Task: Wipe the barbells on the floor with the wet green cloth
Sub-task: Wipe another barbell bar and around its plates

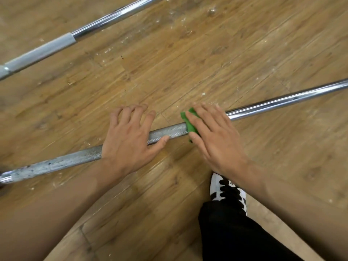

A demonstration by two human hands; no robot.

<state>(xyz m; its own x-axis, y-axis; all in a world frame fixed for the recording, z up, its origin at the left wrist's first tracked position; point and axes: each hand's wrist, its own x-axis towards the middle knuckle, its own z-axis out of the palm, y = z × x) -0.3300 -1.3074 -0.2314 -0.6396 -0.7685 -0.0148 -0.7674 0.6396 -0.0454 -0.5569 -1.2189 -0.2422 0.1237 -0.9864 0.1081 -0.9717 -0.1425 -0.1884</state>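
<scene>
- Far barbell (56, 44) lies on the floor (188, 53), well beyond the near barbell (66, 162).
- Left hand (130, 136) is spread flat across the near barbell, fingers relaxed, pressing down.
- Green cloth (190, 122) is draped over the near barbell, just beside that hand.
- Right hand (216, 142) is on top, straight fingers pressing the cloth to the near barbell.

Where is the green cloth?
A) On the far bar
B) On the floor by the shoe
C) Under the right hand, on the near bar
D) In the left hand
C: the green cloth peeks out from under the right hand, which presses it on the near barbell.
</scene>
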